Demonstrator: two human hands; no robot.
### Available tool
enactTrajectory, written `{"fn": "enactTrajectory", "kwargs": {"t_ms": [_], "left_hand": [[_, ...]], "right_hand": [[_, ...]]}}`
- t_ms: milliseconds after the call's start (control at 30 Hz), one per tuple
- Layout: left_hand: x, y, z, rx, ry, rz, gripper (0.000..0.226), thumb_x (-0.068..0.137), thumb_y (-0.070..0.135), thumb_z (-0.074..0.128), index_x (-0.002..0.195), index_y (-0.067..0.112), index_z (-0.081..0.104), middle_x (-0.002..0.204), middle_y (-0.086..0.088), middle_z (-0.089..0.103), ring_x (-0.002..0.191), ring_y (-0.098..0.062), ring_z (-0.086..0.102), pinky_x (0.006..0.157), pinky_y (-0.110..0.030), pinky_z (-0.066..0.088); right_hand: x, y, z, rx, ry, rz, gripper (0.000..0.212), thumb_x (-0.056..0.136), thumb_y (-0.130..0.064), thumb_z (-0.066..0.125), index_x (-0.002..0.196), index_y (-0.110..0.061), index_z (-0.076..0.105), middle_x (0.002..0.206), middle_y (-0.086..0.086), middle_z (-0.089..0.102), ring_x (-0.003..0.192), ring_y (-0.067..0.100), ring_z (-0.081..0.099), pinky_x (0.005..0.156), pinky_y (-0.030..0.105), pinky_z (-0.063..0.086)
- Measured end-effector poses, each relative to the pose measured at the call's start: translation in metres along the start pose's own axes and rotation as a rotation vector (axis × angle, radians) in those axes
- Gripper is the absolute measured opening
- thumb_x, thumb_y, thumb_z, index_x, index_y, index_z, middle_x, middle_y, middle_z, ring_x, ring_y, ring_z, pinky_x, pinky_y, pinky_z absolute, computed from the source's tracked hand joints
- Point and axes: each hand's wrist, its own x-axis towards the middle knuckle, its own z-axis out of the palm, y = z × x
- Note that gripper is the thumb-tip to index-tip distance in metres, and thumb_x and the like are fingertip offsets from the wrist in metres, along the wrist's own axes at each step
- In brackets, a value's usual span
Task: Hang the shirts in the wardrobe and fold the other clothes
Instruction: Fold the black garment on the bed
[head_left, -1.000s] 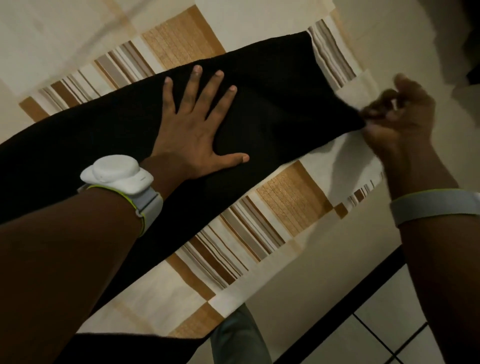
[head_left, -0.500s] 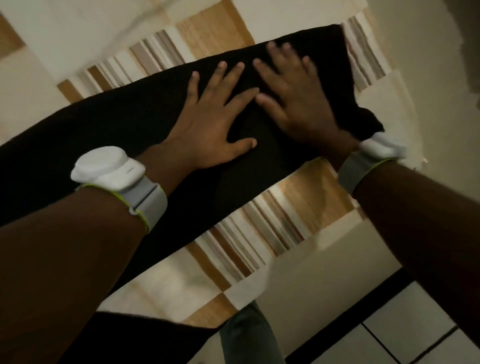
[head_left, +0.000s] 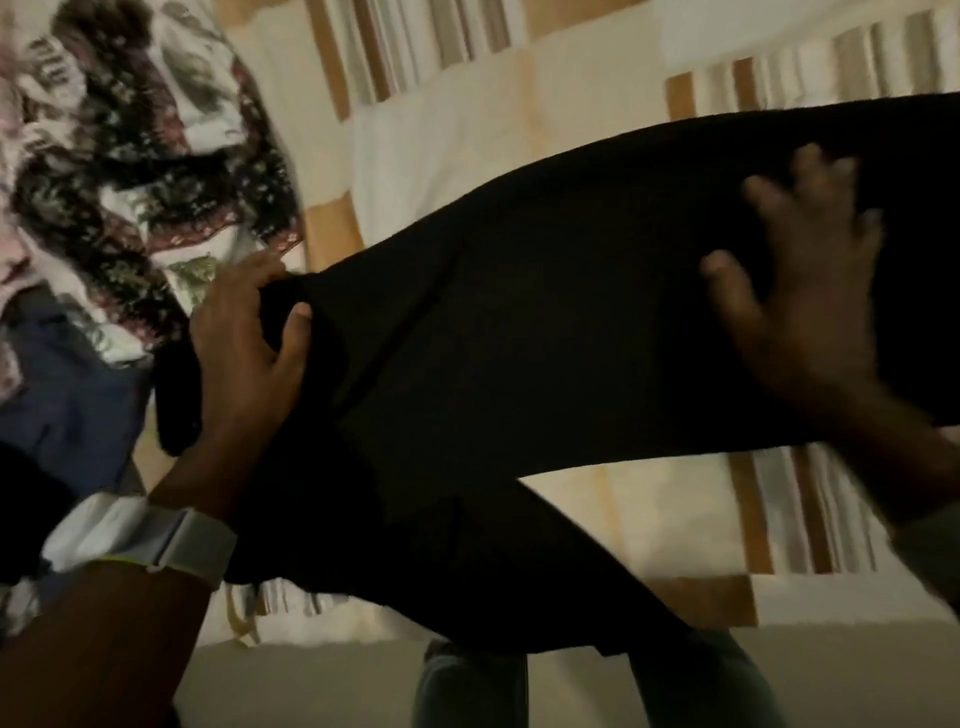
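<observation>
A black garment (head_left: 545, 322) is shown spread lengthwise across a bed, its lower part draped over the bed's near edge. The bed is covered by a patchwork bedspread (head_left: 452, 140) of cream squares, tan squares and brown-and-grey striped panels. The left hand (head_left: 249, 338) is seen grasping a bunched fold at the garment's left end, the thumb and fingers being curled round the cloth. The right hand (head_left: 800, 291) is laid flat on the garment's right portion with fingers spread and straight; it is blurred by motion. A white band (head_left: 140, 535) with a white module is worn on the left wrist, and a grey band (head_left: 930, 545) is partly visible on the right wrist at the frame's edge.

No containers are visible. At the upper left of the bed a heap of other clothes (head_left: 130, 156) is seen, in floral and dark prints, with a blue garment (head_left: 67, 405) lying just below it. Beneath the bedspread the plain side of the bed (head_left: 311, 680) is shown, and the person's legs (head_left: 519, 691) in grey-blue trousers are seen against it.
</observation>
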Motion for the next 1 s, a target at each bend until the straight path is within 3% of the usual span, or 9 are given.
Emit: {"fn": "enactTrajectory", "kwargs": {"t_ms": [133,233,333,433,500,633,767,867,1000], "left_hand": [[-0.019,-0.053,-0.015,0.103,-0.137,-0.009,0.050,0.097,0.042,0.062,0.138,0.015,0.053,0.129,-0.014,0.053,0.122,-0.035,0.050,0.102,-0.047,0.042],[-0.020,-0.071,-0.024,0.159,-0.051,-0.037,0.054,0.093,0.049,0.070,0.136,0.022,0.053,0.135,-0.014,0.047,0.127,-0.036,0.045,0.104,-0.048,0.041],[-0.005,-0.091,-0.031,0.140,-0.045,-0.087,0.047,0.094,0.066,0.057,0.123,0.029,0.059,0.124,-0.005,0.063,0.116,-0.029,0.059,0.101,-0.054,0.046],[0.004,-0.108,-0.032,0.124,-0.106,-0.068,0.047,0.096,0.067,0.052,0.118,0.026,0.057,0.113,-0.010,0.071,0.104,-0.036,0.066,0.090,-0.051,0.051],[0.008,-0.120,-0.032,0.113,-0.092,-0.098,0.047,0.096,0.068,0.050,0.118,0.027,0.058,0.115,-0.010,0.070,0.107,-0.037,0.064,0.084,-0.048,0.051],[0.027,-0.115,-0.031,0.084,0.157,-0.195,0.041,0.094,0.058,0.051,0.120,0.027,0.058,0.127,-0.005,0.061,0.119,-0.027,0.056,0.095,-0.042,0.043],[0.001,-0.066,-0.023,0.159,0.279,-0.162,0.045,0.093,0.040,0.053,0.134,0.022,0.055,0.139,-0.011,0.052,0.132,-0.031,0.048,0.110,-0.045,0.035],[-0.069,-0.013,-0.008,-0.049,0.176,0.099,0.041,0.094,0.028,0.061,0.132,0.014,0.061,0.137,-0.017,0.053,0.129,-0.035,0.050,0.109,-0.050,0.037],[-0.200,0.032,0.027,-0.297,-0.190,0.242,0.033,0.094,0.017,0.066,0.127,0.016,0.066,0.127,-0.012,0.056,0.111,-0.033,0.055,0.089,-0.052,0.044]], "right_hand": [[-0.032,-0.124,0.051,0.141,-0.214,-0.309,0.062,0.103,-0.047,0.043,0.159,-0.023,0.033,0.172,0.010,0.013,0.160,0.029,0.006,0.126,0.059,0.006],[-0.012,-0.165,0.066,0.203,-0.155,-0.301,0.063,0.105,-0.046,0.045,0.162,-0.027,0.026,0.173,0.007,0.008,0.160,0.030,0.004,0.126,0.058,0.004],[0.015,-0.187,0.077,0.084,-0.130,-0.299,0.068,0.102,-0.048,0.048,0.162,-0.025,0.025,0.172,0.008,0.016,0.159,0.032,0.006,0.124,0.061,0.005],[0.037,-0.190,0.083,-0.020,-0.144,-0.312,0.067,0.101,-0.051,0.046,0.160,-0.022,0.033,0.170,0.010,0.019,0.159,0.036,0.006,0.124,0.061,0.004],[0.036,-0.199,0.092,-0.076,-0.119,-0.294,0.065,0.103,-0.052,0.039,0.161,-0.023,0.031,0.172,0.011,0.015,0.159,0.037,0.004,0.124,0.061,0.003],[0.027,-0.204,0.099,-0.056,-0.086,-0.217,0.066,0.105,-0.048,0.036,0.164,-0.020,0.022,0.173,0.015,0.005,0.159,0.039,-0.001,0.125,0.057,0.002],[-0.024,-0.208,0.096,0.230,-0.039,-0.125,0.070,0.106,-0.040,0.045,0.164,-0.012,0.018,0.172,0.020,0.001,0.159,0.037,0.000,0.129,0.052,0.009],[-0.107,-0.186,0.086,0.361,-0.077,-0.089,0.063,0.107,-0.034,0.054,0.161,-0.014,0.028,0.172,0.013,0.012,0.159,0.025,0.013,0.128,0.044,0.021],[-0.217,-0.131,0.064,0.337,-0.208,0.069,0.057,0.101,-0.031,0.062,0.152,-0.019,0.042,0.157,0.002,0.036,0.144,0.011,0.037,0.117,0.030,0.039]]}}
